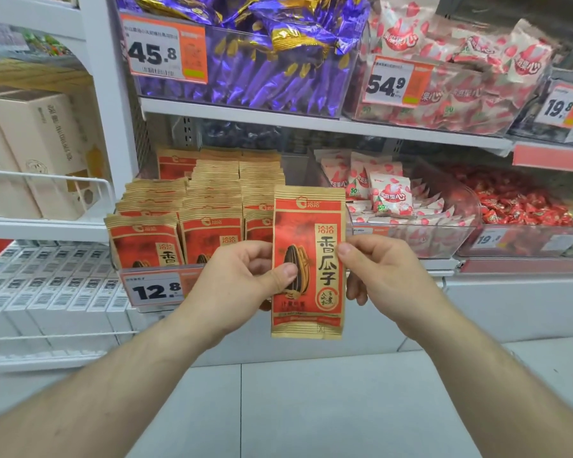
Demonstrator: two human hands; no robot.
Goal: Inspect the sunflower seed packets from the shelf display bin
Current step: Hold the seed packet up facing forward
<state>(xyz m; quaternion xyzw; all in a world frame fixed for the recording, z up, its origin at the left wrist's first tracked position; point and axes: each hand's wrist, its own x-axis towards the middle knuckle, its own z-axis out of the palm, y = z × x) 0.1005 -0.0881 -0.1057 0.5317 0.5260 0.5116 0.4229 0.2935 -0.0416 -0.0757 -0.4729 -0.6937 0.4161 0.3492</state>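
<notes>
Red packet (307, 262) pinched upright by left hand (245, 276) and right hand (377, 269), before the bin (159, 285) on white shelves (311, 125).

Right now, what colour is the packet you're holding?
Red with tan edges, and a dark striped seed picture; packet, head view.

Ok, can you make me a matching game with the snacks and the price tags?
Things:
1. purple candy
2. seed packets in the bin
3. held packet
4. top strawberry bags

Matches:
A. tag 54.9
B. between the left hand and right hand
C. tag 45.8
D. tag 12.8

Pairs: 1-C, 2-D, 3-B, 4-A
</notes>
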